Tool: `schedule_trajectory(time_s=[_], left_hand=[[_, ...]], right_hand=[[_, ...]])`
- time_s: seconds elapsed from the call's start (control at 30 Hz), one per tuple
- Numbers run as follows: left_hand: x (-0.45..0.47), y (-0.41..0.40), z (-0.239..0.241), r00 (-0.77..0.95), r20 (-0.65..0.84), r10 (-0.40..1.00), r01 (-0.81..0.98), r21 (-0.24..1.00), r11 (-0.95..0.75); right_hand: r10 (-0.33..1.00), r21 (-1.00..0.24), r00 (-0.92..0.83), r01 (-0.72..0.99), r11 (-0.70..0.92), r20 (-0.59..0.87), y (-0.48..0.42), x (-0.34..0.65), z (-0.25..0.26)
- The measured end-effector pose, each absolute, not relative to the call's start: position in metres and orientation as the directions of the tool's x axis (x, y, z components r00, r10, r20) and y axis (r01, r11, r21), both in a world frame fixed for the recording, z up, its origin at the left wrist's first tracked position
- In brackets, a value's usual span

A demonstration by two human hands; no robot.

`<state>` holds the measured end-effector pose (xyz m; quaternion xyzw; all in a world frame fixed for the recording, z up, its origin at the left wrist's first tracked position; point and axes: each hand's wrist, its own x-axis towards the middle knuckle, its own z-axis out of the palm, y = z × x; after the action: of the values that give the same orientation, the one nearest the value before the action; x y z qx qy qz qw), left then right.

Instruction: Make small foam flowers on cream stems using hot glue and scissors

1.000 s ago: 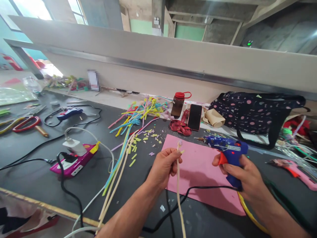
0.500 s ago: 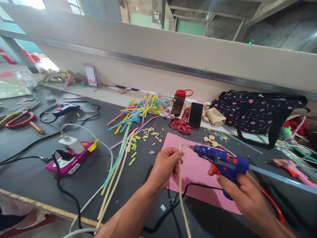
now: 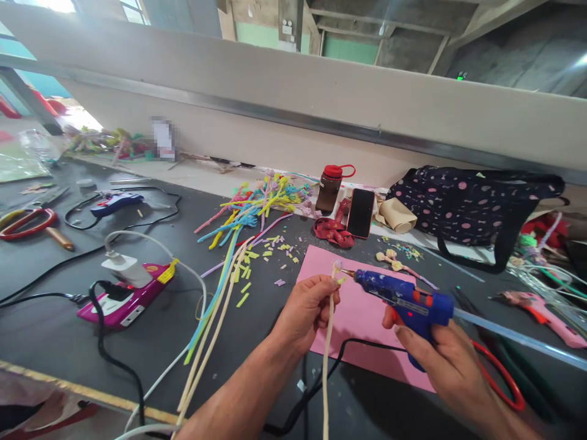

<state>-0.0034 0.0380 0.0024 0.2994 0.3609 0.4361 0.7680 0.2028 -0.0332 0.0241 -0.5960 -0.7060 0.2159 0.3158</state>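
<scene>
Between the thumb and fingers of my left hand (image 3: 308, 308) is a long cream stem (image 3: 326, 360), pinched just under its top and hanging down past the front of the view. A small pale lilac tuft (image 3: 337, 266) sits on the stem's upper end. My right hand (image 3: 440, 354) wraps round the grip of a blue hot glue gun (image 3: 403, 296), whose small red light glows. The gun's metal nozzle points left, right beside the tuft; I cannot tell if they touch. A clear glue stick (image 3: 513, 328) sticks out of its back. Beneath both hands lies a pink sheet (image 3: 367, 330).
Left are a purple power strip (image 3: 132, 299), red-handled scissors (image 3: 30, 225) and a second blue glue gun (image 3: 117, 203). Colourful stems (image 3: 257, 214) and cut green bits (image 3: 245, 275) lie mid-table. Behind stand a bottle (image 3: 329, 189), phone (image 3: 361, 212) and patterned bag (image 3: 472, 214). Black cords cross the table.
The glue gun and my right hand have shifted slightly left, bringing the nozzle nearer the tuft. The stem's lower end has swung left. The whole view has moved a little.
</scene>
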Motion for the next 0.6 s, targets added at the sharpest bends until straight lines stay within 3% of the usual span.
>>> schedule_trajectory(time_s=[0.6], left_hand=[[-0.0014, 0.0357, 0.0056, 0.343, -0.291, 0.893, -0.448, 0.786, 0.427]], right_hand=[[0.943, -0.580, -0.183, 0.751, 0.316, 0.277, -0.0287, 0.2021, 0.0166]])
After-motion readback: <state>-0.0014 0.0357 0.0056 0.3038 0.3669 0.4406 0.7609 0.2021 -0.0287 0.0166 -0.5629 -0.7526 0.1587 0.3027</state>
